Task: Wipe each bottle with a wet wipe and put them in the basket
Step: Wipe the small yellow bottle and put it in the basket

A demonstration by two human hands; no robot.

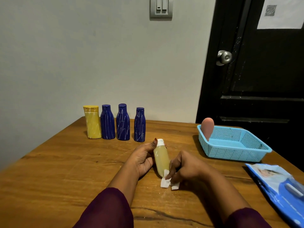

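Four upright bottles point(123, 124), one pink bottle point(207, 129) in basket point(235, 155), left fingers point(148, 150) round one pale bottle point(162, 157), right fingers point(172, 169) pinching one wipe point(165, 183).

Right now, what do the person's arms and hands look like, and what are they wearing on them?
Both arms wear dark maroon sleeves, the left sleeve and right sleeve, ending short of the wrists. The left hand and right hand are bare: no gloves, watch or bracelets show.
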